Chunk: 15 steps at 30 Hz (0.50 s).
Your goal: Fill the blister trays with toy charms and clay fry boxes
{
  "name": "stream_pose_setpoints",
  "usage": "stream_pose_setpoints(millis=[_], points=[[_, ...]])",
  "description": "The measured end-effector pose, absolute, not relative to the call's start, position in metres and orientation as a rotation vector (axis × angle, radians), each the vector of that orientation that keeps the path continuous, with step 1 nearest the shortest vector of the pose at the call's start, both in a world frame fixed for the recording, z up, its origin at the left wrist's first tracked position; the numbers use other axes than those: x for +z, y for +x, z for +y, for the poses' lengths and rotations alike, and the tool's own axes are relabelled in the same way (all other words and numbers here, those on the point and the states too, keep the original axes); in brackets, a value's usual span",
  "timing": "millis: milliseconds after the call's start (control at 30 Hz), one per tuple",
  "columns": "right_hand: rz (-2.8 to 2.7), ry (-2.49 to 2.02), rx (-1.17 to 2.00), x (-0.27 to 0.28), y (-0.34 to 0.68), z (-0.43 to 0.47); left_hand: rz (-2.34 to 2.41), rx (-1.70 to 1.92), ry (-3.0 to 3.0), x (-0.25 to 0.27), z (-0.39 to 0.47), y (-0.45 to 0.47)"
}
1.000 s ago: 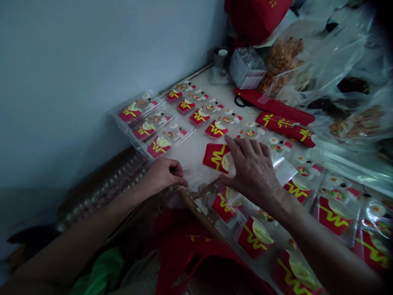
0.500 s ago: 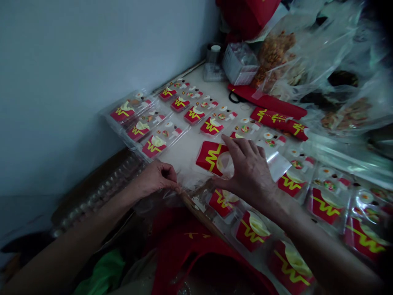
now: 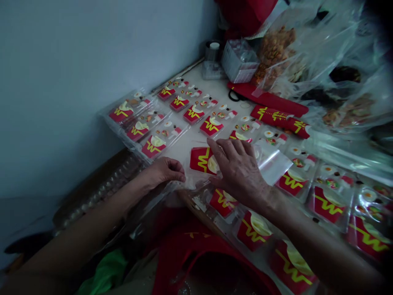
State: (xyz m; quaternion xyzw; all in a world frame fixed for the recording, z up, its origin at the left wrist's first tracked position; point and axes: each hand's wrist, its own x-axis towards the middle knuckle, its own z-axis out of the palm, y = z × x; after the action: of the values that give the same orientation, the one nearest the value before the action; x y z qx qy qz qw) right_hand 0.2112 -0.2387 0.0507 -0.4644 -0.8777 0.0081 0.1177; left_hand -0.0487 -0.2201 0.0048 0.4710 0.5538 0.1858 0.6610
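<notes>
My left hand is at the table's front edge, its fingers pinched on a thin clear plastic bag. The bag droops over the edge toward my lap. Just right of it, my right hand spans a clear pack with a red and yellow insert and a round cream-coloured piece, thumb on the near side and fingers on the far side. The palm hides the pack's right part. A shiny clear flap shows beyond the knuckles. The pack's left end lies close to the bag; whether it is inside, I cannot tell.
Rows of similar clear packs cover the table, several stacked at its left edge. Farther back are black-handled scissors, red printed strips, a small box and plastic bags of small pieces. A wall stands left.
My right hand and the pack have shifted left, toward my left hand. My left hand has moved slightly right, and the clear bag is lifted and stretched more visibly.
</notes>
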Motion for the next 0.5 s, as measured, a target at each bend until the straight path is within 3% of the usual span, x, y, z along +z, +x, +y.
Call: stream_pose_setpoints(millis=[133, 300, 500], points=[[-2.735, -1.271, 0.204, 0.049, 0.223, -0.237, 1.298, 0.529, 1.067, 0.002, -0.212, -0.043], [-2.804, -1.006, 0.638, 0.039, 0.244, -0.244, 1.339, 0.386, 1.177, -0.004, -0.216, -0.035], [-2.821, -1.139, 0.442, 0.034, 0.237, -0.258, 1.179, 0.216, 1.431, 0.012, -0.202, -0.023]])
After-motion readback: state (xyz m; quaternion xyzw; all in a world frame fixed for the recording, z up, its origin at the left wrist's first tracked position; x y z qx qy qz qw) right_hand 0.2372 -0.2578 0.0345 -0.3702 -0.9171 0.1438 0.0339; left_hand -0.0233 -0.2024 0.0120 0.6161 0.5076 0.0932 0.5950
